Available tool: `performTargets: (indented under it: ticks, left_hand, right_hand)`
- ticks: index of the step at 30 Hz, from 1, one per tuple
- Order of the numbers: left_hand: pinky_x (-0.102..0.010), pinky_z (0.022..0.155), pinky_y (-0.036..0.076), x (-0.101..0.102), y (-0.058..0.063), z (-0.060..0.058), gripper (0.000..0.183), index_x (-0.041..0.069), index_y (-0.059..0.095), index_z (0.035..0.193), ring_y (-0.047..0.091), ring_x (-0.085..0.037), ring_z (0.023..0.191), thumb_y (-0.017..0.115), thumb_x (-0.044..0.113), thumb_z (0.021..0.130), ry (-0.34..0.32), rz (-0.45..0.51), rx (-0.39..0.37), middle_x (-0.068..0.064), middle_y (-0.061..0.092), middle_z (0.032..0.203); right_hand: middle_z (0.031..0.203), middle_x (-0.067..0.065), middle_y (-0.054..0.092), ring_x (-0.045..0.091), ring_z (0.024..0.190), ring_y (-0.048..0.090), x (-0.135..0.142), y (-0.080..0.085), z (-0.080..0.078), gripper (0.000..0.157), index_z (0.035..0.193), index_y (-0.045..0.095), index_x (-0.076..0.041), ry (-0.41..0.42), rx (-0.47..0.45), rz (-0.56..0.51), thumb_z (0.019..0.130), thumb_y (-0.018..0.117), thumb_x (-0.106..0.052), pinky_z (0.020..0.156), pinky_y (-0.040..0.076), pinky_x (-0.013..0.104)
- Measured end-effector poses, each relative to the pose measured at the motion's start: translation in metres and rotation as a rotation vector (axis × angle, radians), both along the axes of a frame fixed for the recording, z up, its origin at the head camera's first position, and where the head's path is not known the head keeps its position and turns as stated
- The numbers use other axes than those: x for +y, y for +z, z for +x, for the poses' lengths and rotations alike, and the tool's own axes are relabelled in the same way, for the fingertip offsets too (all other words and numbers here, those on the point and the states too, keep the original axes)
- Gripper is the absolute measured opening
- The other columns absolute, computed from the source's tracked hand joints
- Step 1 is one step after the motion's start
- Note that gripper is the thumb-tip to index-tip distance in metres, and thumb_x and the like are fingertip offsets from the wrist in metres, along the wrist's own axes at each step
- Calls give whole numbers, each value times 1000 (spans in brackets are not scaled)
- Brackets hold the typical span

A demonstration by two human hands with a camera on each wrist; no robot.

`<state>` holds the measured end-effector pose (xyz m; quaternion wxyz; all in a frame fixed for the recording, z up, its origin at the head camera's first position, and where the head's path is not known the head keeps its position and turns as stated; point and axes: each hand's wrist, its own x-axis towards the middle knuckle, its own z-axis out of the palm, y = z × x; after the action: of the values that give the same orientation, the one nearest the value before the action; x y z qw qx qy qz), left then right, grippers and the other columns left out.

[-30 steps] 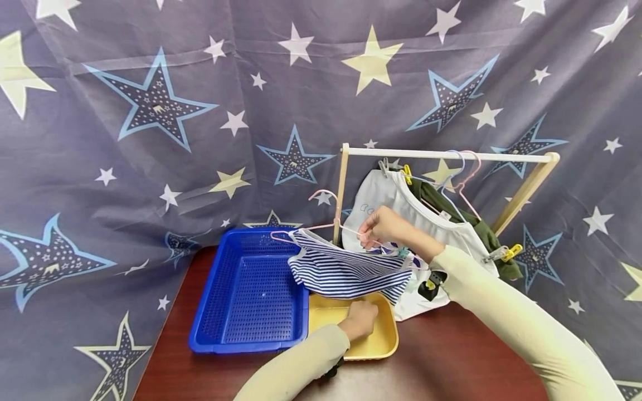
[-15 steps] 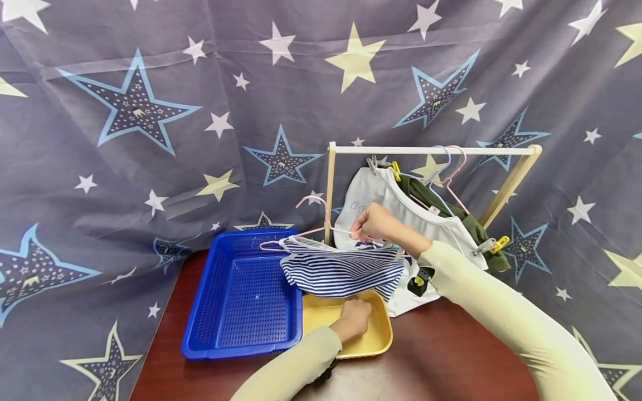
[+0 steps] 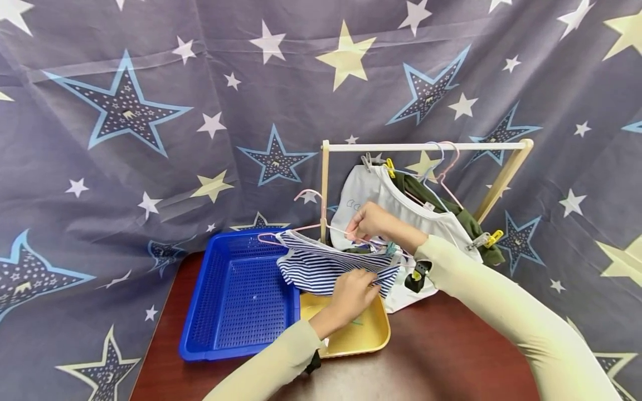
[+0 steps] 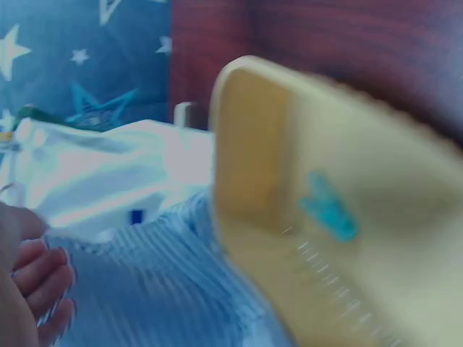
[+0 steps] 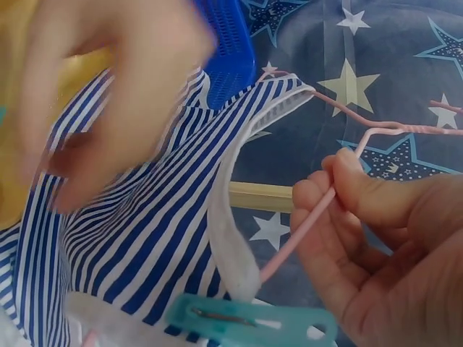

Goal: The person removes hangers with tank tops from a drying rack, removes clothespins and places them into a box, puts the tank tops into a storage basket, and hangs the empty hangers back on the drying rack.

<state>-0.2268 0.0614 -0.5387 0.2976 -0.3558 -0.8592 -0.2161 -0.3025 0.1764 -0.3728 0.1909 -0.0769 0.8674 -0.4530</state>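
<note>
My right hand [image 3: 368, 223] pinches one arm of a pink hanger [image 5: 296, 235] between thumb and fingers. A blue-and-white striped sleeveless top [image 3: 311, 270] hangs on that hanger, tilted above the trays. Near one shoulder, a teal clothespin [image 5: 249, 318] lies across the fabric and hanger. My left hand [image 3: 351, 292] is in front of the top, above the yellow basin [image 3: 378, 340]; it is blurred in the right wrist view, and whether it holds anything is hidden. Inside the basin lies another teal clothespin [image 4: 329, 206].
A blue perforated basket [image 3: 188, 334] stands left of the basin. Behind the hands, a rack with a white rail [image 3: 381, 147] carries a white shirt [image 3: 361, 186] and a dark green garment [image 3: 468, 223], with grey and yellow clothespins on them. A star-patterned curtain [image 3: 165, 211] hangs behind.
My left hand has risen out of the yellow basin to the front of the striped top. The right hand keeps its pinch on the hanger. The head view has shifted slightly.
</note>
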Motion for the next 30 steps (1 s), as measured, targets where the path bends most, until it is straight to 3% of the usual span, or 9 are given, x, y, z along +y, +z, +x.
performTargets:
  ticks: [4, 8, 11, 14, 19, 24, 30]
  left_hand:
    - [-27, 72, 54, -5, 29, -2, 15, 16, 76, 98, 67, -14, 79, 80, 25, 87, -17, 144, 173, 5, 72, 88]
    - [-27, 74, 53, -7, 48, -3, 17, 13, 76, 99, 66, -14, 81, 81, 21, 85, -42, 208, 260, 3, 72, 92]
    - [-29, 81, 54, -5, 54, -3, 23, 10, 76, 103, 68, -16, 89, 82, 18, 83, -64, 171, 296, 0, 73, 98]
    - [-31, 91, 53, -1, 55, -2, 32, 7, 74, 113, 68, -18, 101, 80, 20, 85, -72, 63, 307, -4, 74, 112]
    - [-32, 99, 48, 7, 55, 0, 43, 7, 65, 133, 63, -20, 118, 69, 27, 95, -43, -131, 279, -4, 68, 132]
    - [-33, 98, 46, 8, 60, 2, 37, 9, 66, 129, 61, -18, 113, 68, 27, 97, -65, -109, 203, -2, 68, 125]
    - [-33, 94, 46, -4, 69, 5, 30, 11, 71, 118, 62, -17, 102, 69, 31, 96, -172, -139, 102, -1, 69, 111]
  right_hand:
    - [63, -3, 69, 8, 54, 63, -2, -1, 0, 15, 98, 74, 14, 10, -32, -12, 83, 73, 12, 59, 57, 23]
    - [61, -4, 68, 7, 54, 62, -3, -5, 1, 14, 96, 74, 14, 16, -47, -23, 83, 76, 9, 57, 55, 21]
    - [61, -5, 68, 6, 53, 61, -3, -6, 2, 15, 96, 75, 12, 17, -39, 1, 83, 78, 6, 56, 54, 20]
    - [62, -4, 69, 6, 53, 59, -5, -7, 5, 15, 96, 76, 10, 15, -35, 33, 82, 78, 5, 56, 52, 19]
    - [62, -1, 69, 8, 53, 59, -7, -6, 7, 14, 96, 75, 9, 20, -54, 52, 83, 77, 6, 56, 51, 20]
    - [64, -1, 70, 7, 54, 60, -5, -7, 7, 11, 93, 76, 9, 23, -41, 44, 82, 77, 7, 57, 52, 20]
    - [64, 0, 70, 11, 55, 65, 1, -7, 6, 7, 89, 74, 9, 25, -34, 28, 82, 74, 9, 62, 59, 26]
